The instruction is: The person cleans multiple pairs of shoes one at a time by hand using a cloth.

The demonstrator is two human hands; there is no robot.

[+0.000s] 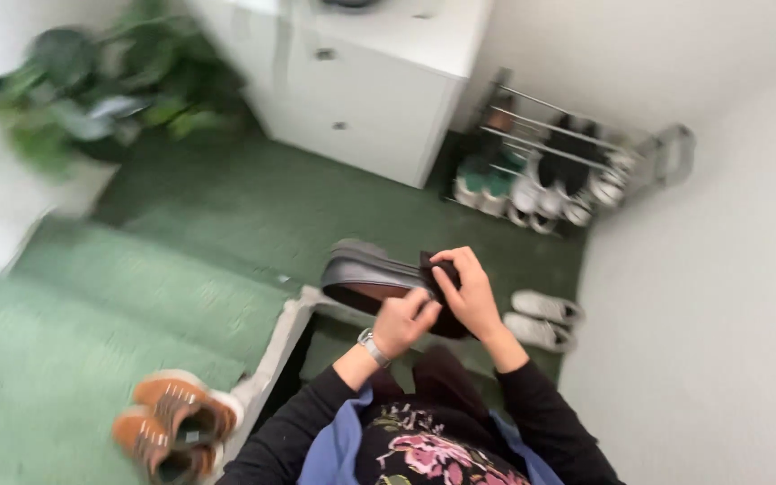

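A black leather shoe with a brownish sole is held out in front of me, toe pointing left. My left hand, with a silver watch at the wrist, grips the shoe at its heel end from below. My right hand clasps a dark cloth against the shoe's opening, fingers curled over it. Both arms wear black sleeves. The view is blurred by motion.
A green carpet covers the floor and steps at left. A pair of brown shoes sits at lower left, white sneakers by the right wall. A metal shoe rack, a white cabinet and a leafy plant stand behind.
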